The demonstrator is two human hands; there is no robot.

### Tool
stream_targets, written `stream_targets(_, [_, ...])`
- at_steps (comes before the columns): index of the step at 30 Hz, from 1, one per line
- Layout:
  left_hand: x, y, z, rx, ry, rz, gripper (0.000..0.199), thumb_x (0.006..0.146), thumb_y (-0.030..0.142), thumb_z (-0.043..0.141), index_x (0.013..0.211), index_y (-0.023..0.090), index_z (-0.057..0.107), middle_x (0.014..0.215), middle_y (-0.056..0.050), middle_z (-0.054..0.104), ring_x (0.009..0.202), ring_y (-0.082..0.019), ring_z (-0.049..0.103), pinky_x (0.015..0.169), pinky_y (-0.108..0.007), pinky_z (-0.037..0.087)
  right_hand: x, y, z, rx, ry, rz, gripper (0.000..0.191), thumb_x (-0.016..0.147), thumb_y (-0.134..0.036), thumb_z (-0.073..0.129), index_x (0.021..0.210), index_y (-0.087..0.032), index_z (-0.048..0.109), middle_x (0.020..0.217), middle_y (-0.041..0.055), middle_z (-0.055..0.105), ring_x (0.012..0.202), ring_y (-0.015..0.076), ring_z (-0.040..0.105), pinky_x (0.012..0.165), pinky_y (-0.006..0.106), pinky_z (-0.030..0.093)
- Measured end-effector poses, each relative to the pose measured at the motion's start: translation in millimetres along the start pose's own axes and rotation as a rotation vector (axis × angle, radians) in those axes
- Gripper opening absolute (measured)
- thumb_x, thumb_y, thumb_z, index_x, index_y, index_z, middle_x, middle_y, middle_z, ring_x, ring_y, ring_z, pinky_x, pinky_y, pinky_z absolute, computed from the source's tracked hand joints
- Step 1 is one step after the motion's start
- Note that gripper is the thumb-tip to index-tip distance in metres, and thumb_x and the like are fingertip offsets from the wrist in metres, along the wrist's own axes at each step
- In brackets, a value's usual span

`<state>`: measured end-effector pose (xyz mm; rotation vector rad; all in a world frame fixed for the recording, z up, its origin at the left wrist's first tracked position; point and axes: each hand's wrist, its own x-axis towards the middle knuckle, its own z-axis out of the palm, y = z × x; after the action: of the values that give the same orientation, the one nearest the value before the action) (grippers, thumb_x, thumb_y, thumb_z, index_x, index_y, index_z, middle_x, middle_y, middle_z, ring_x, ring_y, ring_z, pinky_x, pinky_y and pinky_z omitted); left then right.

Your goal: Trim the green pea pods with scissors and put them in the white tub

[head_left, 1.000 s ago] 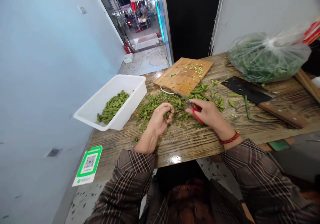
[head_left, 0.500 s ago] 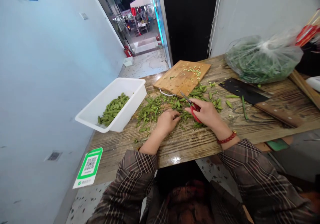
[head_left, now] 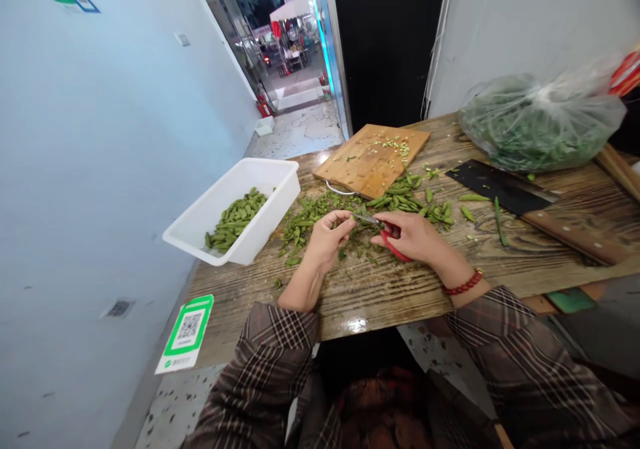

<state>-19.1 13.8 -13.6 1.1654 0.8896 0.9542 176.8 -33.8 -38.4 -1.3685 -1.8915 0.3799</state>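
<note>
My left hand point(head_left: 326, 241) is raised just over the wooden table, its thumb and fingertips pinched around an edamame pod that is mostly hidden by the fingers. In my right hand point(head_left: 417, 237) is a pair of scissors with red handles point(head_left: 395, 247). The blades point left and touch or nearly touch the left fingertips. Under and beyond both hands lie loose edamame pods point(head_left: 397, 200) and trimmed green scraps point(head_left: 300, 225). To the left stands a white plastic tub point(head_left: 187, 235) with a heap of edamame pods point(head_left: 239, 217) inside.
Behind the pods lies a wooden cutting board point(head_left: 355, 159) with small pale bits on it. A cleaver point(head_left: 505, 189) rests at the right, before a clear bag of greens point(head_left: 540, 132). A QR-code card point(head_left: 186, 334) sits at the table's left corner point(head_left: 220, 332).
My left hand has lifted from the scraps and now pinches a pod at the scissor tips. The scissors have swung lower, toward the left hand. The view has shifted slightly.
</note>
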Motion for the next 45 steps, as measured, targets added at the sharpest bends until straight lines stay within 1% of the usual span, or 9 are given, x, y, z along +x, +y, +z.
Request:
stream_targets(7, [-1,-7,3.3,0.143,-0.017,0.051,0.028,0.061,0.031,0.08,0.079,0.014,0.069,0.073,0.001,0.061,0.052,-0.004,0.042,0.048,-0.018,0.031,0,-1,2,0.012,-0.046,-0.065,0.042,0.077,-0.048,0.068,0.109,-0.021,0.066,0.076,0.0024,0.062,0.065,0.0151,0.054,0.062,0.026,0.041])
stream_targets(14, [-1,-6,-0.3,0.156,-0.015,-0.014,0.028,0.061,0.032,0.08,0.079,0.014,0.068,0.058,0.004,0.053,0.044,-0.004,0.033,0.044,-0.02,0.021,-2,0,2,-0.085,-0.041,-0.046,0.038,0.079,-0.048,0.066,0.107,-0.022,0.068,0.074,0.0021,0.064,0.063,0.0149,0.054,0.059,0.025,0.038])
stream_targets(17, [-1,-5,-2.1,0.159,-0.027,-0.027,0.027,0.06,0.031,0.08,0.076,0.014,0.067,0.062,0.003,0.056,0.046,-0.004,0.034,0.045,-0.02,0.02,-2,0,0,-0.123,-0.065,-0.046,0.035,0.08,-0.047,0.065,0.105,-0.023,0.069,0.076,0.0025,0.066,0.064,0.0153,0.056,0.06,0.025,0.037])
stream_targets(22, [3,-5,-6.6,0.229,-0.065,0.057,0.024,0.06,0.028,0.08,0.077,0.014,0.069,0.077,-0.001,0.064,0.064,-0.009,0.05,0.061,-0.022,0.037,-2,-4,-3,-0.135,-0.124,-0.022,0.031,0.081,-0.045,0.064,0.103,-0.024,0.069,0.073,0.0013,0.066,0.063,0.0149,0.056,0.058,0.025,0.035])
stream_targets(25, [4,-5,-8.2,0.268,-0.079,0.08,0.022,0.06,0.025,0.08,0.075,0.013,0.068,0.076,-0.001,0.063,0.073,-0.012,0.054,0.07,-0.023,0.04,-2,-6,-3,-0.145,-0.154,-0.008,0.031,0.08,-0.045,0.064,0.102,-0.024,0.07,0.071,0.0005,0.066,0.062,0.0146,0.056,0.057,0.025,0.035])
stream_targets(30, [2,-4,-7.4,0.154,-0.047,-0.012,0.028,0.061,0.027,0.079,0.078,0.015,0.061,0.068,0.004,0.055,0.049,-0.003,0.038,0.046,-0.018,0.026,-2,-3,-2,-0.055,-0.098,0.016,0.035,0.08,-0.047,0.065,0.103,-0.022,0.07,0.072,0.0014,0.066,0.062,0.015,0.055,0.059,0.025,0.038])
stream_targets(33, [1,-1,-6.7,0.001,-0.058,-0.051,0.03,0.063,0.028,0.078,0.077,0.016,0.055,0.059,0.006,0.049,0.044,-0.003,0.035,0.041,-0.017,0.017,-1,0,0,-0.004,-0.01,0.024,0.04,0.08,-0.049,0.064,0.108,-0.021,0.068,0.074,0.0025,0.065,0.062,0.0154,0.055,0.06,0.026,0.041])
stream_targets(38, [-1,3,-5.0,-0.128,-0.039,-0.068,0.033,0.06,0.027,0.079,0.081,0.015,0.056,0.07,0.001,0.06,0.048,-0.003,0.043,0.041,-0.015,0.022,-1,0,2,0.0,0.005,-0.021,0.043,0.077,-0.049,0.067,0.111,-0.022,0.066,0.078,0.0039,0.064,0.066,0.0167,0.055,0.061,0.028,0.044])
stream_targets(45, [-3,-2,0.9,-0.161,-0.069,-0.072,0.033,0.059,0.025,0.08,0.077,0.015,0.054,0.06,0.004,0.055,0.046,-0.004,0.043,0.039,-0.016,0.02,-2,-3,4,-0.024,-0.033,-0.06,0.045,0.078,-0.052,0.066,0.11,-0.021,0.066,0.078,0.0043,0.063,0.065,0.0161,0.055,0.063,0.028,0.044])
